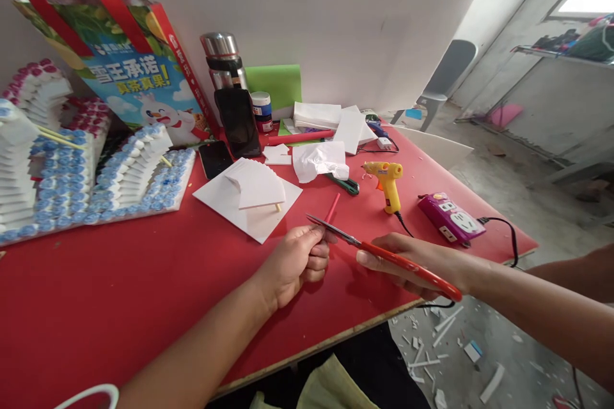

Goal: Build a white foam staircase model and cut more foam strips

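My right hand [412, 255] is closed around scissors [398, 260] with red handles, seen nearly edge-on. Their metal blades point left, across the fingertips of my left hand [300, 262]. That hand is closed in a pinch near the blades; whatever lies between its fingers is too small or hidden to make out. Just beyond the fingertips is a thin red stick [332, 207]. Farther back, a white square board [261, 233] lies on the red table [144, 307], bearing a fan of stepped white pieces [261, 185] with a pale stick under it.
A yellow glue gun [391, 185] and a purple power strip [451, 217] are at the right. Crumpled paper [319, 162], phones, and a steel flask [220, 48] stand or lie behind. Blue-and-white models [134, 172] and a printed bag [129, 83] occupy the left. Scraps litter the floor.
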`<control>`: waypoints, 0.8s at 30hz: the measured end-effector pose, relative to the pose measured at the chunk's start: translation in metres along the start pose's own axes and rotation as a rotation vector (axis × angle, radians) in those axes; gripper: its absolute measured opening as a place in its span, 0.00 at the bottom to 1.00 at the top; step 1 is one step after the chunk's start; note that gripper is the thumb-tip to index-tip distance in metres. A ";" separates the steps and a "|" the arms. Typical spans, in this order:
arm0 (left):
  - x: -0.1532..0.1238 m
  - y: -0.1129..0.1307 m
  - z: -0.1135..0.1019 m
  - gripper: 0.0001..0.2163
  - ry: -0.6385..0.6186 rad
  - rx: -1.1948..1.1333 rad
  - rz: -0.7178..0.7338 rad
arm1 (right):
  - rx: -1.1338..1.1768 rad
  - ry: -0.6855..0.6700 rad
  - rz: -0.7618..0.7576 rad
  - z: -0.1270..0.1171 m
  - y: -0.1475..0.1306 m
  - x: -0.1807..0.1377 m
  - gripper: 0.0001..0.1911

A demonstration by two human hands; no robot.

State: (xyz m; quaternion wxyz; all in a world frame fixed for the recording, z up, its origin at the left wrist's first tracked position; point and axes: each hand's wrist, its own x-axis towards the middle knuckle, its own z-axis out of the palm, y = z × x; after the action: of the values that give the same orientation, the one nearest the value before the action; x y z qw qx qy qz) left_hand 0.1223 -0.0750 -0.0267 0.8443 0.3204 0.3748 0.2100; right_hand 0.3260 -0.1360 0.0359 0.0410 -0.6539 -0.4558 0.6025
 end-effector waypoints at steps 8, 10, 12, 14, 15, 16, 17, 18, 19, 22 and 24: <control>-0.001 0.005 -0.005 0.10 -0.020 -0.061 -0.065 | 0.155 -0.032 0.063 0.001 0.007 0.009 0.31; -0.006 0.004 -0.005 0.09 -0.048 -0.024 -0.045 | 0.207 0.010 0.071 0.000 0.008 0.008 0.30; -0.016 0.003 -0.005 0.10 -0.078 0.078 -0.004 | 0.261 0.069 0.014 -0.004 0.009 0.008 0.30; -0.031 0.003 -0.009 0.13 -0.070 0.268 0.075 | 0.233 0.121 -0.100 -0.008 0.009 0.010 0.30; -0.039 0.005 -0.014 0.14 -0.045 0.391 0.102 | 0.152 0.170 -0.145 -0.010 0.008 0.012 0.30; -0.048 0.007 -0.020 0.15 -0.003 0.516 0.131 | 0.026 0.244 -0.168 -0.011 0.008 0.015 0.31; -0.056 0.010 -0.029 0.14 0.050 0.640 0.191 | -0.130 0.330 -0.169 -0.012 0.006 0.018 0.31; -0.064 0.014 -0.040 0.14 0.136 0.756 0.290 | -0.295 0.420 -0.156 -0.012 0.005 0.021 0.32; -0.072 0.020 -0.053 0.13 0.239 0.851 0.395 | -0.448 0.500 -0.141 -0.011 0.002 0.026 0.33; -0.088 0.044 -0.098 0.12 0.666 1.091 0.638 | -0.708 0.610 -0.111 -0.007 -0.008 0.042 0.34; -0.091 0.064 -0.125 0.12 0.930 1.260 0.698 | -0.747 0.647 -0.111 -0.005 -0.016 0.057 0.35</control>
State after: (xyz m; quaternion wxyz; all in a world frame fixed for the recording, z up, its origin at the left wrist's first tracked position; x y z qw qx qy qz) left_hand -0.0385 -0.0360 -0.0005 0.1562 0.7079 0.6097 0.3205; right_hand 0.3136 -0.0872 0.0043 -0.0250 -0.7520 -0.6386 0.1611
